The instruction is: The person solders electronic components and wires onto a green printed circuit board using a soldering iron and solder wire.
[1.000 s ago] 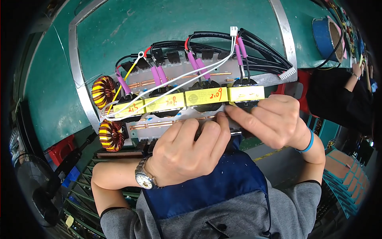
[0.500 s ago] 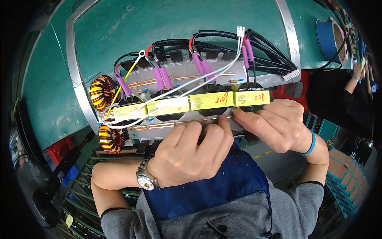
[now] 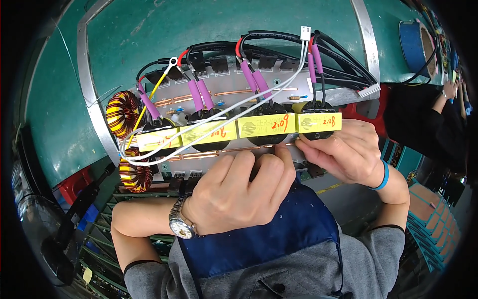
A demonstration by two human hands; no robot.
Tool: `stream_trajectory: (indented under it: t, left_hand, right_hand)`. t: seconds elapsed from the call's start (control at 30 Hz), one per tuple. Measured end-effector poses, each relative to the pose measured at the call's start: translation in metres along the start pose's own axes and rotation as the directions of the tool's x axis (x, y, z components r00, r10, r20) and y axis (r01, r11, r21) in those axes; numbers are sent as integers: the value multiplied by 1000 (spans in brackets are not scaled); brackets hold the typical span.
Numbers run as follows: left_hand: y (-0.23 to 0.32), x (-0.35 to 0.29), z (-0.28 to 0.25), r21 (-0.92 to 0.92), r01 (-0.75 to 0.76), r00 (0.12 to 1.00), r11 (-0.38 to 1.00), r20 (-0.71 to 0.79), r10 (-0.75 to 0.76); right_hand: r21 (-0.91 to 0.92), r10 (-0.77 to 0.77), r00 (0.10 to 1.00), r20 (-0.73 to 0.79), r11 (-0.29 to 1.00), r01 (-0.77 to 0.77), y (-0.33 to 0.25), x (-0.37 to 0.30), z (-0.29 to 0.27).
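Before me is a grey circuit board (image 3: pixel 231 90) with a row of yellow-taped black transformers (image 3: pixel 264 125). Two copper-wound ring coils (image 3: pixel 122 115) stand at its left end. My left hand (image 3: pixel 244 189) is closed over the board's near edge, with one finger reaching the board just below the middle-right transformer. My right hand (image 3: pixel 343 152) is closed in a pinch beneath the rightmost transformer, beside the left fingertips. What either hand grips is hidden by the fingers. White wires with a white plug (image 3: pixel 305 34) and a yellow wire with a ring terminal (image 3: pixel 173 62) lie across the board.
Black cables run behind the board to a white connector (image 3: pixel 369 90). Under the board is a green table (image 3: pixel 224 20) with a metal strip frame (image 3: pixel 367 35). A blue tape roll (image 3: pixel 412 47) stands at right, near another person's arm (image 3: pixel 440 104). Left is a black fan (image 3: pixel 55 244).
The board has shifted slightly, its left end coming a little left. The white plug has moved up and right. My right hand has turned slightly; my left has barely moved.
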State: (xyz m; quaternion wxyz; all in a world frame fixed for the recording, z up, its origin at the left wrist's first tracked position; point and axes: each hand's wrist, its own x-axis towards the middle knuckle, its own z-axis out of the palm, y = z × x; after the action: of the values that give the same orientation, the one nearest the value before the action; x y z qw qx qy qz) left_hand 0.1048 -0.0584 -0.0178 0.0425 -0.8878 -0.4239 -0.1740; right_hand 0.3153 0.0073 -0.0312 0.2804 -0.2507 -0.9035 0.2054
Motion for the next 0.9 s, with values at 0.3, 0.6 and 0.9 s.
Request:
stream_trajectory:
  t: [0.3,0.6,0.9]
  left_hand:
    - [-2,2,0,-46,-4,999,999,34,5]
    - [-3,1,2,-67,-5,999,998,42,8]
    - [-4,-1,5,-87,-8,1000,996,7,9]
  right_hand:
    - [-9,-22,999,-28,1000,22,2,-3,2]
    - [-4,-107,994,-7,994,107,9,-8,1]
    - [-107,-188,982,-2,977,187,7,-6,3]
